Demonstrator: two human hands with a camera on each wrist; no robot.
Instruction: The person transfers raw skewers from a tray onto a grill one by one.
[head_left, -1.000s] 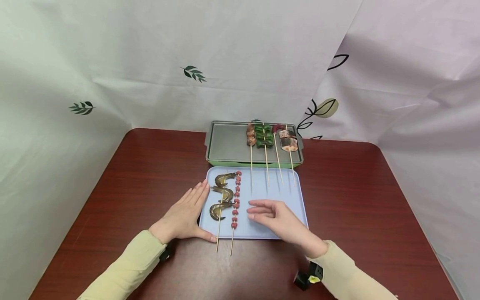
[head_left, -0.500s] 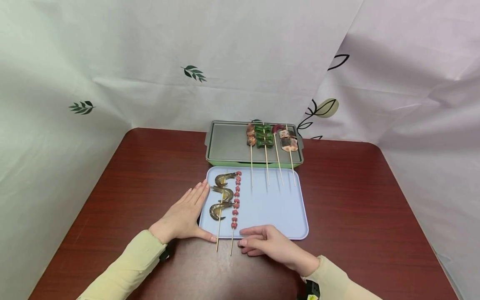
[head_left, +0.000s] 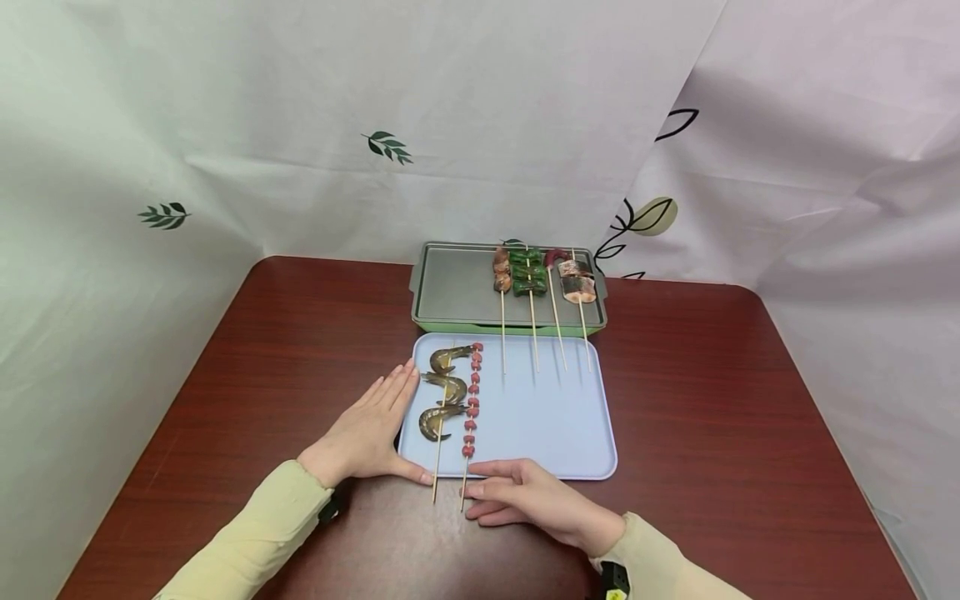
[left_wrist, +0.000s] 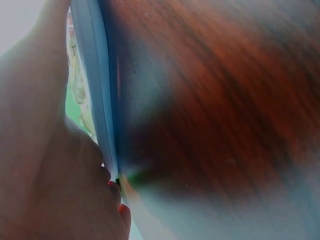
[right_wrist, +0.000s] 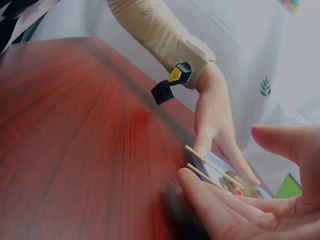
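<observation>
Blue tray [head_left: 540, 417] at frame centre on the wooden table [head_left: 262, 358], left hand [head_left: 367, 433] flat against its left edge, right hand [head_left: 525, 496] relaxed, fingertips [head_left: 472, 492] beside the sausage skewer [head_left: 470, 408], prawn skewer [head_left: 442, 400] alongside.

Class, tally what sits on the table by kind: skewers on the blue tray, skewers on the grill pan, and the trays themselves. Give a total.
Skewers on the blue tray: 2, the shrimp skewer and the red-bead skewer
Skewers on the grill pan: 4, the first at
Trays: 2
Total: 8
</observation>
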